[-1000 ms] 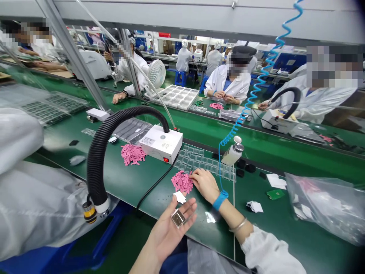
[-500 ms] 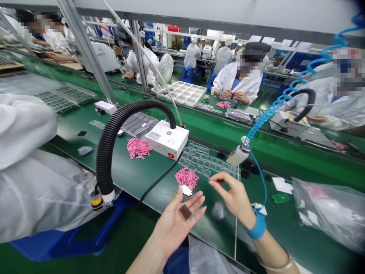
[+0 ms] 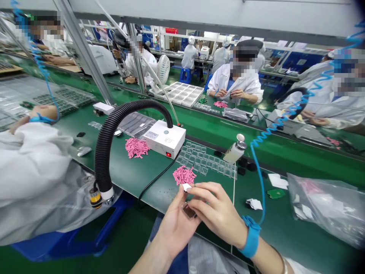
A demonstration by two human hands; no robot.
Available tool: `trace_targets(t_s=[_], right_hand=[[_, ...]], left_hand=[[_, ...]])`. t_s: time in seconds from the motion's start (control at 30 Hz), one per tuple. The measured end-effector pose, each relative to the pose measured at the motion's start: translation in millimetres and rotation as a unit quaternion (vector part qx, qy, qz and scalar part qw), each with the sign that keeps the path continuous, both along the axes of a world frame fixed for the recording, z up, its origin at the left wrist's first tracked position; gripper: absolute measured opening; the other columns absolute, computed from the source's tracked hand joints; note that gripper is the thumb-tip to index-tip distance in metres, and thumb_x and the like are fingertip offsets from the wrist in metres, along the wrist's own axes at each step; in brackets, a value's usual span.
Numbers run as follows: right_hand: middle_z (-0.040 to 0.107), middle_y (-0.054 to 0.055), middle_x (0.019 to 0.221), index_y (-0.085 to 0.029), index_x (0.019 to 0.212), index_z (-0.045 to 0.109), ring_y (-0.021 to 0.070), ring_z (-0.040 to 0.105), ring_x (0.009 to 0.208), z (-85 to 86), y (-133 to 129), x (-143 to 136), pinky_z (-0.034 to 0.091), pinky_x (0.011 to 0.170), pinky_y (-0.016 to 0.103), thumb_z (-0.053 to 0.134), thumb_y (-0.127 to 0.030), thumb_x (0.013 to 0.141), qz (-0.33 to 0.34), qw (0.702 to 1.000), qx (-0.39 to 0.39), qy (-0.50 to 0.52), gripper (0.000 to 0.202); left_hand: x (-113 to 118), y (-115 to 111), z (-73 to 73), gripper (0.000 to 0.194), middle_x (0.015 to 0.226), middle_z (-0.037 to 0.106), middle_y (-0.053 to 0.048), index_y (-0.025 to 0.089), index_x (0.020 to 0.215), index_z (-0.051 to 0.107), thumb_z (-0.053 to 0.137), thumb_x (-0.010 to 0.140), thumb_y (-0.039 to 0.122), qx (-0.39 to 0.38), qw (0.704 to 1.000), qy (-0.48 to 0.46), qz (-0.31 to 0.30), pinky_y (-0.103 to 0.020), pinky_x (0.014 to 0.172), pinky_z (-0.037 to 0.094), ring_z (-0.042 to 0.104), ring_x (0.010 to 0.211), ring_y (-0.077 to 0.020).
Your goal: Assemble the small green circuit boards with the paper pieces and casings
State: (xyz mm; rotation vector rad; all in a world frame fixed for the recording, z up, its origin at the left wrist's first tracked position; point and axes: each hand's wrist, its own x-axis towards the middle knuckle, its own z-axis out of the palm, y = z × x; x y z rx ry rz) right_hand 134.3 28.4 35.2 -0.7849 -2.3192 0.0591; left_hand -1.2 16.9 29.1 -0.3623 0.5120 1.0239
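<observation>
Palm up, my left hand [image 3: 177,228] holds a small clear-edged piece with a dark brown face [image 3: 188,211] on its fingers. A white piece [image 3: 186,187] is pinched at its thumb tip. My right hand [image 3: 218,213], with a blue wrist strap [image 3: 251,236], has come over the left fingers; its fingertips touch the white piece and the brown-faced piece. Just beyond both hands lies a heap of pink strips [image 3: 184,175]. Behind that heap are rows of clear plastic squares [image 3: 199,158].
A white box [image 3: 165,139] carries a black corrugated hose [image 3: 104,152] at left. A bottle [image 3: 235,150], a coiled blue cord [image 3: 261,182], a green piece [image 3: 275,193] and a plastic bag [image 3: 325,205] are at right. A co-worker's sleeve [image 3: 34,152] is far left.
My right hand has moved left onto the pieces in my left hand, whose fingers have curled up. At far left a co-worker's hand with a blue strap has come into view.
</observation>
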Motion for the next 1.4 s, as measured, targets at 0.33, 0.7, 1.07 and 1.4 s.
trace_targets(t_s=[0.33,0.7,1.07,1.4], right_hand=[[0.06,0.002,0.127,-0.018,0.087,0.065,0.021,0.045,0.122,3.9,0,-2,0.038,0.105,0.044,0.041,-0.016,0.097,-0.002,0.997,0.049,-0.066,0.025],[0.053,-0.001,0.135,-0.019,0.078,0.063,0.0203,0.041,0.127,7.2,0,-2,0.03,0.112,0.046,0.039,-0.017,0.098,0.009,0.991,0.07,-0.115,0.031],[0.06,0.002,0.128,-0.019,0.086,0.065,0.0199,0.049,0.121,18.1,-3,-3,0.038,0.106,0.046,0.037,-0.012,0.097,0.016,0.993,0.077,-0.082,0.031],[0.064,0.006,0.1,-0.022,0.098,0.058,0.0222,0.058,0.096,9.5,-10,13,0.05,0.079,0.038,0.056,-0.022,0.09,-0.148,0.969,-0.143,0.135,0.008]], left_hand=[[3,-4,0.4,0.027,0.068,0.068,0.001,0.013,0.082,0.066,0.043,0.094,0.02,-0.009,0.998,0.054,0.012,-0.017,0.056,0.048,0.061,0.055,-0.0048],[1,-8,-3.9,0.021,0.089,0.072,-0.004,0.012,0.094,0.066,0.045,0.092,0.018,0.017,0.995,0.096,-0.025,-0.022,0.072,0.051,0.066,0.08,-0.0114],[-1,-7,-1.4,0.026,0.09,0.073,-0.007,0.01,0.096,0.066,0.043,0.093,0.021,0.021,0.998,0.054,-0.037,-0.022,0.071,0.051,0.067,0.082,-0.0127],[1,-9,-5.1,0.02,0.101,0.07,-0.012,0.012,0.096,0.065,0.057,0.086,0.027,0.093,0.992,0.075,-0.034,-0.043,0.096,0.045,0.064,0.1,-0.0235]])
